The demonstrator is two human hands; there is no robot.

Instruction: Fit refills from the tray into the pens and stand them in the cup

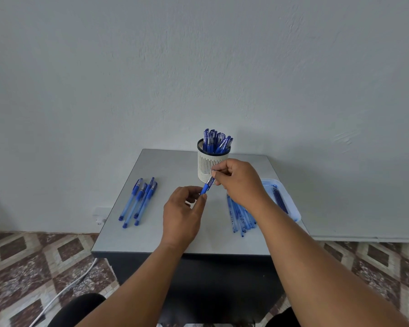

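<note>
Both hands hold one blue pen above the middle of the grey table. My left hand pinches its lower tip end. My right hand grips its upper end, just in front of the white slotted cup. Several blue pens stand in that cup. Several more pens lie side by side on the table's left. A clear tray at the right edge holds a few dark refills. My right forearm hides part of the tray.
A loose bundle of pale blue used refills lies on the table right of centre, partly under my right forearm. The table stands against a white wall. A white cable runs over the patterned floor at lower left.
</note>
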